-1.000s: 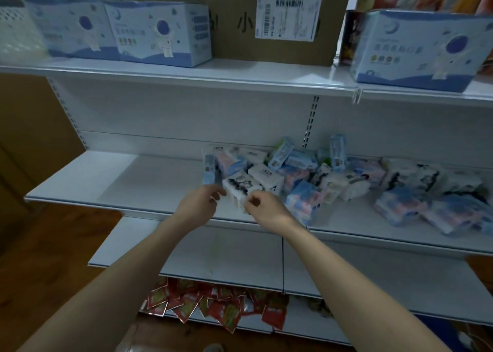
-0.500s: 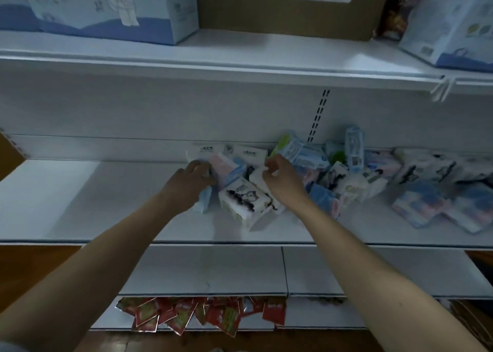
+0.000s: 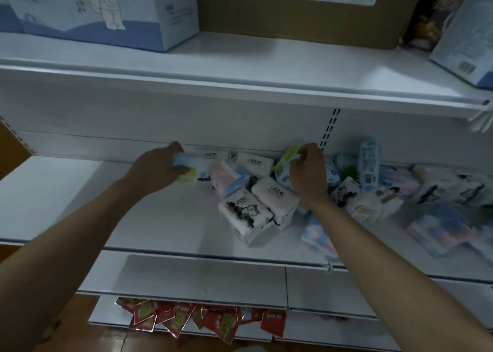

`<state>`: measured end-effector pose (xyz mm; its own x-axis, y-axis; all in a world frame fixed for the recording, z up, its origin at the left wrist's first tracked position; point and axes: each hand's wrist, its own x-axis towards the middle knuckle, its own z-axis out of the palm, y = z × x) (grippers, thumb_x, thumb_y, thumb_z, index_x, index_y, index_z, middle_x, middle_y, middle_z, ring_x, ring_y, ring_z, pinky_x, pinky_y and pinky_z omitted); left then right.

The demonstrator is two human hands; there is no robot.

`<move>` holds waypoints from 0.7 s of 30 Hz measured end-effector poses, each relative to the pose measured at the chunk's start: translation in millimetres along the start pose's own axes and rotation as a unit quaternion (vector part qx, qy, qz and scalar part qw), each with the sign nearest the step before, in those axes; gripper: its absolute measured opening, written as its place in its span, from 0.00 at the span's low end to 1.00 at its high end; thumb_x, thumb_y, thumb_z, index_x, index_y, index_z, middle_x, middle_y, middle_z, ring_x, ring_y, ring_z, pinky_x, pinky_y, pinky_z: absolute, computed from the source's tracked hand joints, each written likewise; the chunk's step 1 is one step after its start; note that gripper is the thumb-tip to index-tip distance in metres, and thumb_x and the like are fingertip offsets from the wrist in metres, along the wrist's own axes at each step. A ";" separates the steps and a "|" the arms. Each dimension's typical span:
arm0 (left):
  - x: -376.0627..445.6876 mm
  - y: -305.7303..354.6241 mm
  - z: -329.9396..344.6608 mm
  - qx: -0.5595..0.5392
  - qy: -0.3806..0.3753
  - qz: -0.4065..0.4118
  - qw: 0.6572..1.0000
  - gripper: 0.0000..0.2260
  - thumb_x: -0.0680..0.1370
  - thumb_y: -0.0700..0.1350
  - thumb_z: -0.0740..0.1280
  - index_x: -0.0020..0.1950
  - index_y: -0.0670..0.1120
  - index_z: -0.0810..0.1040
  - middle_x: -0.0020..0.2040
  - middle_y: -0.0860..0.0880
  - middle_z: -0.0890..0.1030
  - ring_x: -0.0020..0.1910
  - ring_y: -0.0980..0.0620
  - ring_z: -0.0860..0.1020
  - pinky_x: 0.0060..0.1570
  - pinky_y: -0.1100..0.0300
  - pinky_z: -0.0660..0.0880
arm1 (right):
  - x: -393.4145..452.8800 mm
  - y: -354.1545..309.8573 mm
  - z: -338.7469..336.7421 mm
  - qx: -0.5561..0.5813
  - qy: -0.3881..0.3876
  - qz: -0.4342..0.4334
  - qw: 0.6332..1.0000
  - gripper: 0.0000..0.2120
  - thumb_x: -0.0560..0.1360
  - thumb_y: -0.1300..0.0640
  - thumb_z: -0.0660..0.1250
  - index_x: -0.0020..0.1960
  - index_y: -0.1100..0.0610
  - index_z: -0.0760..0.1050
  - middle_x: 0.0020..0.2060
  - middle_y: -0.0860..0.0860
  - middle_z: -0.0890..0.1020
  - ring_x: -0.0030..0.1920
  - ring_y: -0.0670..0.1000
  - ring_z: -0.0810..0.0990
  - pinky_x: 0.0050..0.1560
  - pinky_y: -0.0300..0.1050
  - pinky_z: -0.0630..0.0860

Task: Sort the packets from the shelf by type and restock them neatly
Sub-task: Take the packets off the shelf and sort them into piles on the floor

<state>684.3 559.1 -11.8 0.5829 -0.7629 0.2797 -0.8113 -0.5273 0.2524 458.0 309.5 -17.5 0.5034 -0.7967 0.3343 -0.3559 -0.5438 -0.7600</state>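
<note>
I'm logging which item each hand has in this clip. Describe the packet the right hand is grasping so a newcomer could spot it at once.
Start at the white metal middle shelf and its jumbled heap of small soft packets. At the heap's back, just left of the slotted upright, the right hand pinches the top of a pale blue packet with a lime-green edge. It leans tilted against the back panel, unlike the cream cartoon-printed packets lying in front.

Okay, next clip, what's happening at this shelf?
A person is sorting a jumbled pile of small packets on the middle shelf. The left hand grips a light blue packet at the pile's left end, near the back wall. The right hand pinches a green-edged packet in the pile. Most packets lie unsorted to the right; red sachets sit on the bottom shelf.
</note>
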 end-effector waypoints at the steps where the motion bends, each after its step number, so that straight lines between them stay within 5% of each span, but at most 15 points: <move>1: 2.9 3.7 -6.8 -0.055 0.017 -0.052 0.997 0.17 0.75 0.53 0.72 0.55 0.44 0.72 0.44 0.42 0.80 0.42 0.42 0.78 0.43 0.51 0.73 | 3.0 2.1 -1.2 0.004 0.018 0.002 1.000 0.06 0.76 0.68 0.59 0.53 0.62 0.69 0.50 0.56 0.70 0.40 0.49 0.67 0.41 0.42 0.62; 4: 8.6 17.0 -14.6 -0.233 0.074 -0.140 0.959 0.23 0.68 0.57 0.72 0.57 0.48 0.70 0.46 0.44 0.78 0.44 0.45 0.77 0.46 0.51 0.74 | 10.6 9.4 -8.2 0.005 0.050 -0.015 0.999 0.11 0.77 0.70 0.57 0.58 0.65 0.69 0.58 0.60 0.69 0.43 0.49 0.68 0.41 0.38 0.63; 7: 11.2 36.6 -11.4 -0.326 0.060 -0.130 0.935 0.25 0.65 0.59 0.71 0.56 0.49 0.70 0.46 0.47 0.78 0.43 0.49 0.77 0.43 0.54 0.74 | 23.1 13.1 -16.4 -0.015 -0.003 -0.019 1.000 0.18 0.78 0.69 0.55 0.66 0.60 0.69 0.65 0.59 0.65 0.50 0.51 0.70 0.46 0.43 0.69; 10: 15.9 52.6 -3.4 -0.335 0.017 -0.095 0.937 0.23 0.68 0.58 0.72 0.55 0.48 0.70 0.43 0.52 0.76 0.40 0.54 0.76 0.37 0.58 0.72 | 33.1 12.3 -14.9 0.001 -0.096 0.035 0.995 0.17 0.80 0.62 0.54 0.66 0.53 0.72 0.67 0.55 0.63 0.55 0.53 0.72 0.59 0.52 0.75; 13: 21.9 56.8 2.8 -0.332 0.001 -0.090 0.939 0.20 0.71 0.55 0.75 0.54 0.47 0.70 0.44 0.53 0.76 0.42 0.53 0.77 0.37 0.59 0.73 | 32.7 9.2 -6.7 -0.038 -0.111 0.043 0.992 0.15 0.79 0.52 0.64 0.63 0.55 0.70 0.61 0.56 0.65 0.52 0.55 0.72 0.56 0.45 0.72; 17: 24.8 51.3 1.8 -0.340 -0.003 -0.089 0.936 0.18 0.71 0.55 0.74 0.51 0.49 0.70 0.44 0.51 0.78 0.43 0.51 0.78 0.40 0.55 0.74 | 29.2 8.1 -1.7 -0.043 -0.075 0.037 0.996 0.14 0.75 0.61 0.67 0.59 0.58 0.69 0.56 0.59 0.71 0.44 0.55 0.71 0.44 0.44 0.70; 21: 28.4 47.0 -6.4 -0.348 0.010 -0.090 0.933 0.19 0.70 0.55 0.75 0.50 0.48 0.71 0.46 0.46 0.79 0.43 0.50 0.78 0.42 0.53 0.75 | 22.9 -1.7 -12.6 0.092 0.008 0.057 0.994 0.20 0.71 0.68 0.67 0.58 0.55 0.65 0.51 0.57 0.74 0.48 0.54 0.76 0.48 0.50 0.78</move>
<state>663.0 515.1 13.9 0.7137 -0.6744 0.1893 -0.4772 -0.2704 0.8362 460.2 288.9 -1.5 0.4554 -0.8550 0.2482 -0.2583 -0.3937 -0.8822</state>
